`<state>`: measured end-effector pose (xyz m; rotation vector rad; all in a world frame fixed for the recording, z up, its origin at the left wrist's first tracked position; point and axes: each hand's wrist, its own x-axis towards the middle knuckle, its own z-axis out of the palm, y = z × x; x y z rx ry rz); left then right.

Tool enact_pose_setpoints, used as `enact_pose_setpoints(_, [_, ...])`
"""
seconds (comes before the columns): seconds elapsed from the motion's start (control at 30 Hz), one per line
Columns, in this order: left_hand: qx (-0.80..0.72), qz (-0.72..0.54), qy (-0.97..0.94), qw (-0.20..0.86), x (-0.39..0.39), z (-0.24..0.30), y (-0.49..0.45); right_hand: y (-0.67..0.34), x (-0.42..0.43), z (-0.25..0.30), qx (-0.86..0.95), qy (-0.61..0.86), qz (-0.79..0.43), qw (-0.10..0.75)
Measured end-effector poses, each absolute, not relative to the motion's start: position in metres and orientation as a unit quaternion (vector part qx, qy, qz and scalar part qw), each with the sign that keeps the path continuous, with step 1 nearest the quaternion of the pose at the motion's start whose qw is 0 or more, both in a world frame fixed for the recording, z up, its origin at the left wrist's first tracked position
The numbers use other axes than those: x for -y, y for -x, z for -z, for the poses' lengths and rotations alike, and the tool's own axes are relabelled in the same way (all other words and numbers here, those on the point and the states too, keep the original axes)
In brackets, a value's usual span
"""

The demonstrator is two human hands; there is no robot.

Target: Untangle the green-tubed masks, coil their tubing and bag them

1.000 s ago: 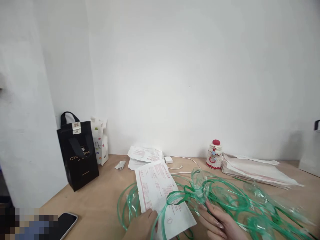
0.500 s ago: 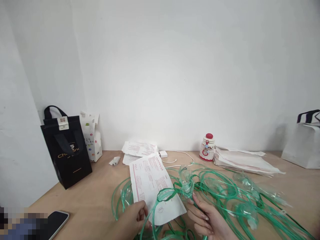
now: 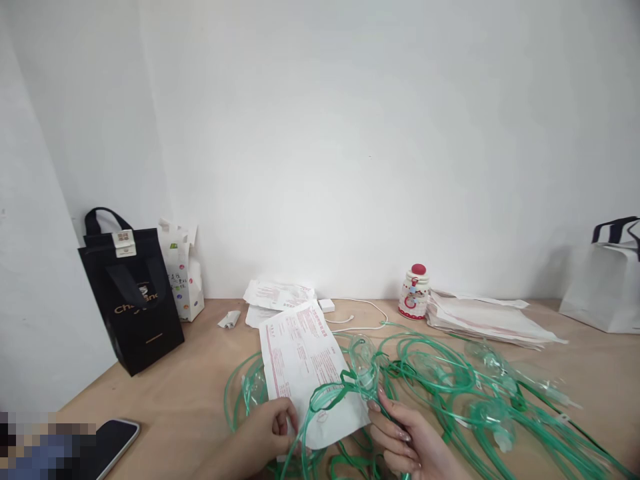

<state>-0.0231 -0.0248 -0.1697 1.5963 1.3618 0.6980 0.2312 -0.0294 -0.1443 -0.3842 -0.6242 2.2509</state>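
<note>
2 hands (image 3: pixel 273 433) amid tubing (image 3: pixel 440 387), table edge (image 3: pixel 85 400) left.

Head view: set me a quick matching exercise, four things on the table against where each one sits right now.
Things:
1. black bag
2. phone
3. red-topped jar
4. printed sheet

Places:
A. pinched in the left hand, lying over the green tubing
B. at the back, beside the paper stack
C. lying flat at the near left
D. standing upright at the far left

Pairs: 1-D, 2-C, 3-B, 4-A.
</note>
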Motion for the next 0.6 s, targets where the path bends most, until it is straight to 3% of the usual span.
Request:
enact_pose_setpoints(0.3, [-0.525, -0.247, -0.6, 0.55, 0.013, 0.17, 0.031, -0.231, 0.029, 0.146, 0.256, 0.167, -0.873, 0.379])
enact_pose_setpoints(0.6, [-0.513, -0.235, -0.608, 0.558, 0.013, 0.168, 0.033, -0.227, 0.031, 0.145, 0.258, 0.177, -0.872, 0.376])
